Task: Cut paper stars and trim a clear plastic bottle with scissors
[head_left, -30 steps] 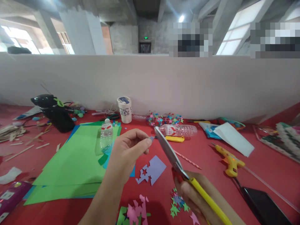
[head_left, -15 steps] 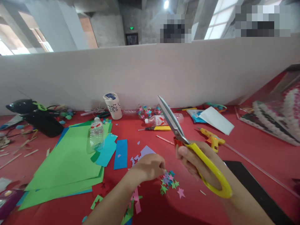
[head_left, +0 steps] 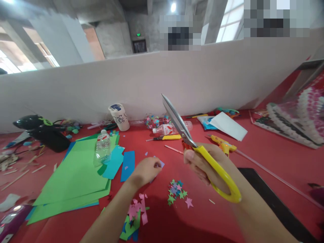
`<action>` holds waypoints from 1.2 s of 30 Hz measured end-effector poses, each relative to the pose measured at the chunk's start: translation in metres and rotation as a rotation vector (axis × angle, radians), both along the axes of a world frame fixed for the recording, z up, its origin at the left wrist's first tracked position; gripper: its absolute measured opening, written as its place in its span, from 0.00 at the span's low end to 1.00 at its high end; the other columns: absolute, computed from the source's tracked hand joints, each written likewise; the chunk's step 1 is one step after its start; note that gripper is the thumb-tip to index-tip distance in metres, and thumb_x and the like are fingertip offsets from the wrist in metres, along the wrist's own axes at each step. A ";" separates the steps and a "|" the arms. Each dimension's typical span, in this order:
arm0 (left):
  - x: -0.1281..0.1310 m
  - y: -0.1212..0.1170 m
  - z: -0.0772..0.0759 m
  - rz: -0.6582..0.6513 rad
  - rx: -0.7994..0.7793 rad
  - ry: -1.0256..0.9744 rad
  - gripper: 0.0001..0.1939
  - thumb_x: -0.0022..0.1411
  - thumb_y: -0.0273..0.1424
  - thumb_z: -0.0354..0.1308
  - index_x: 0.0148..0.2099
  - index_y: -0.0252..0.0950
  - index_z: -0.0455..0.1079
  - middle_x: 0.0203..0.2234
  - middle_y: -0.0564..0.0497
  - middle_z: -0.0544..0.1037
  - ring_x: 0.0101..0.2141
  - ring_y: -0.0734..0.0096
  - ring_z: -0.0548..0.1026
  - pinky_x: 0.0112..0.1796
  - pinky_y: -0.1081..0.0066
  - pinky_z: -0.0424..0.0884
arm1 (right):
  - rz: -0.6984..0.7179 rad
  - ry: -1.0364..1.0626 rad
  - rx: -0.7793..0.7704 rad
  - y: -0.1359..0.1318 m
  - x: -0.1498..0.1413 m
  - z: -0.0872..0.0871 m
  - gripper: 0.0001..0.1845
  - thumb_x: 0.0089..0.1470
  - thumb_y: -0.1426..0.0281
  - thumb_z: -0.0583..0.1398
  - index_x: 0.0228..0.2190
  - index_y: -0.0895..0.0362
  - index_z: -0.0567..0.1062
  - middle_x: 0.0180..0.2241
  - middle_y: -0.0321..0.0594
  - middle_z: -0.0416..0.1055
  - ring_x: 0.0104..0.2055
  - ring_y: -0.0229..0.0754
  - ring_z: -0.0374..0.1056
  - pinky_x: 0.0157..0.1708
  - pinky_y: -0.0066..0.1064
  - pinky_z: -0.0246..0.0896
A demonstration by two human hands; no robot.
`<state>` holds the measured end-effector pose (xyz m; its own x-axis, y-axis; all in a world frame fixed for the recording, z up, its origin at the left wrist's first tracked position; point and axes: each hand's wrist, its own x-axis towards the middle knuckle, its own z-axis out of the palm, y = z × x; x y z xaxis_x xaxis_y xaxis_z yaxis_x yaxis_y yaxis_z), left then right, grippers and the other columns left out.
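Scissors (head_left: 186,136) are being held up, blades together, by the closed right hand (head_left: 198,163); well in from the far edge of the worktop (head_left: 172,221), lilac paper (head_left: 162,164) is being partly covered by the curled left hand (head_left: 146,171), pinch unclear.

Craft workspace, concrete wall (head_left: 113,38); red table (head_left: 207,221), green paper (head_left: 73,175), glue gun (head_left: 224,144)
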<state>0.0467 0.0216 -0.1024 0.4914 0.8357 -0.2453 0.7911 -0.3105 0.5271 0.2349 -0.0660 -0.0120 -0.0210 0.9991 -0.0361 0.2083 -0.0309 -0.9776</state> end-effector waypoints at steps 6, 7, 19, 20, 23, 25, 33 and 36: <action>-0.042 0.004 -0.010 0.194 0.112 0.118 0.09 0.55 0.30 0.61 0.40 0.36 0.70 0.41 0.44 0.76 0.43 0.60 0.74 0.44 0.66 0.67 | -0.019 0.010 0.006 0.002 0.002 0.000 0.27 0.48 0.42 0.59 0.19 0.51 0.60 0.10 0.24 0.50 0.12 0.31 0.46 0.12 0.26 0.43; -0.040 0.000 -0.012 0.201 0.121 0.142 0.14 0.52 0.31 0.63 0.43 0.35 0.70 0.43 0.43 0.75 0.45 0.58 0.73 0.47 0.65 0.66 | -0.021 0.006 0.007 0.001 0.001 0.001 0.27 0.47 0.43 0.60 0.18 0.51 0.61 0.10 0.24 0.51 0.12 0.31 0.47 0.12 0.26 0.43; -0.020 0.000 -0.018 0.231 -0.050 0.088 0.19 0.67 0.37 0.58 0.57 0.36 0.67 0.52 0.44 0.73 0.47 0.59 0.76 0.45 0.54 0.75 | -0.007 0.014 0.017 -0.006 -0.003 0.009 0.26 0.48 0.46 0.62 0.18 0.51 0.61 0.09 0.24 0.51 0.12 0.32 0.47 0.15 0.27 0.42; -0.022 0.001 -0.019 0.243 -0.071 0.049 0.19 0.66 0.36 0.58 0.57 0.35 0.67 0.52 0.43 0.73 0.47 0.59 0.75 0.45 0.54 0.75 | -0.003 0.020 0.014 -0.006 -0.003 0.009 0.26 0.47 0.46 0.62 0.17 0.51 0.61 0.09 0.24 0.51 0.12 0.32 0.47 0.15 0.27 0.42; -0.026 0.008 -0.018 0.282 -0.136 -0.119 0.19 0.67 0.36 0.58 0.57 0.35 0.67 0.52 0.43 0.73 0.47 0.59 0.75 0.45 0.54 0.75 | -0.001 0.027 0.012 -0.005 -0.004 0.008 0.26 0.47 0.47 0.63 0.17 0.51 0.60 0.09 0.23 0.50 0.12 0.31 0.47 0.15 0.26 0.41; -0.028 0.011 -0.009 0.312 -0.166 -0.280 0.16 0.66 0.37 0.58 0.52 0.33 0.70 0.46 0.45 0.76 0.42 0.62 0.77 0.41 0.59 0.76 | -0.009 0.023 0.005 -0.003 -0.005 0.006 0.27 0.47 0.46 0.62 0.17 0.51 0.60 0.09 0.23 0.50 0.12 0.31 0.47 0.14 0.26 0.41; -0.010 -0.009 0.067 0.292 -0.206 -0.862 0.16 0.49 0.42 0.65 0.32 0.35 0.69 0.19 0.59 0.70 0.16 0.80 0.65 0.18 0.77 0.65 | -0.054 0.037 -0.013 0.012 -0.013 -0.007 0.26 0.46 0.50 0.66 0.17 0.51 0.60 0.08 0.23 0.53 0.10 0.30 0.48 0.12 0.25 0.42; 0.000 -0.023 0.081 0.218 -0.311 -1.017 0.14 0.51 0.39 0.66 0.34 0.35 0.70 0.20 0.57 0.74 0.15 0.79 0.69 0.19 0.75 0.69 | -0.043 0.065 -0.005 0.014 -0.015 -0.010 0.25 0.46 0.51 0.65 0.16 0.51 0.59 0.08 0.24 0.54 0.11 0.31 0.50 0.13 0.25 0.45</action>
<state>0.0462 -0.0012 -0.0218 0.4328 0.9012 -0.0237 -0.0385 0.0447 0.9983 0.2200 -0.0523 -0.0220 0.0192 0.9990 -0.0412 0.1423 -0.0435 -0.9889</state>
